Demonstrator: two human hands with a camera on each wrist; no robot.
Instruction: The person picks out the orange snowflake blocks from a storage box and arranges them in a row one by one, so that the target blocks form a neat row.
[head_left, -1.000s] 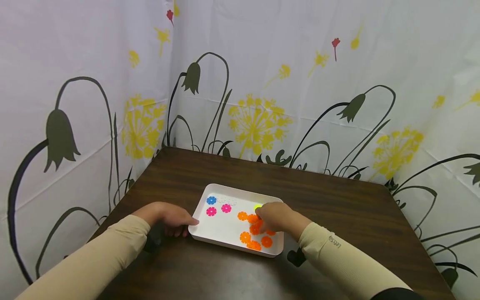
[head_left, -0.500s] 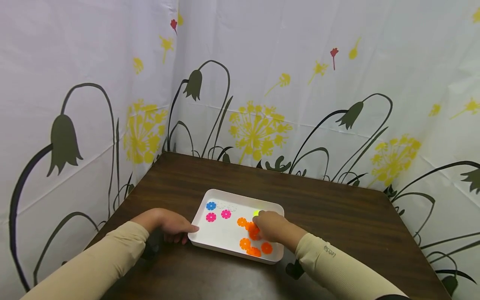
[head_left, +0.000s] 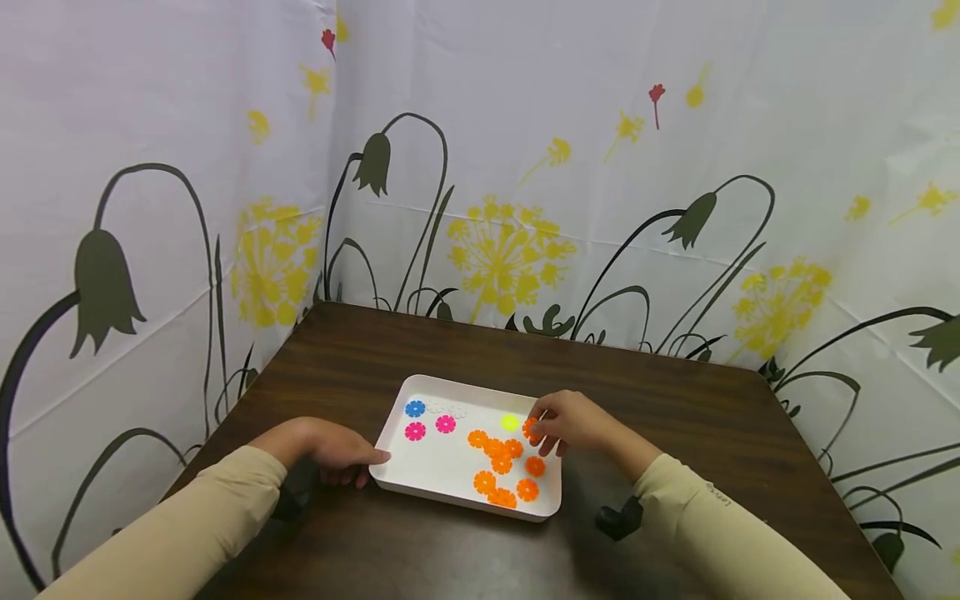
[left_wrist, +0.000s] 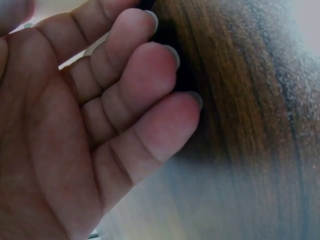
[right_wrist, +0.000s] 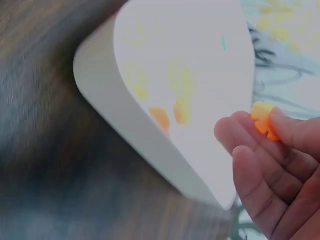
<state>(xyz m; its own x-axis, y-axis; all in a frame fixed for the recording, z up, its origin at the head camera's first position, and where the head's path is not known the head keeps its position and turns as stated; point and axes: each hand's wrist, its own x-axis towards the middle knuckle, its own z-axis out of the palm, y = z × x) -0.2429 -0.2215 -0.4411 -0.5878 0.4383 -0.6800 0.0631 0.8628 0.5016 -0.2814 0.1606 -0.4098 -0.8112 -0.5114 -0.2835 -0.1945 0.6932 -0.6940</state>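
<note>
Compared with half a second earlier, the right hand (head_left: 567,422) has drawn back toward the right end of the white tray (head_left: 435,473), and the yellow disc (head_left: 510,422) and several discs it was covering now show fully. Its thumb and fingers pinch an orange disc (right_wrist: 264,120), held near the tray's upper right corner in the head view; in the right wrist view the other fingers stand a little apart from one another.

At centre left of the frame, the left hand (head_left: 342,452) holds the tray's left end, thumb over the rim, the remaining fingers bent outside the wall, close to the worktop (head_left: 345,354); this grip has not changed.

Inside the tray, the other orange discs (head_left: 484,482) lie across the right half, some overlapping in a cluster too tight to count. Toward the tray's upper left are a blue disc (head_left: 415,408), two pink discs (head_left: 446,424) and a few pale discs (head_left: 452,412), hard to make out against the white.

Across the upper part of the frame hangs a white curtain (head_left: 570,58) printed with flowers.
</note>
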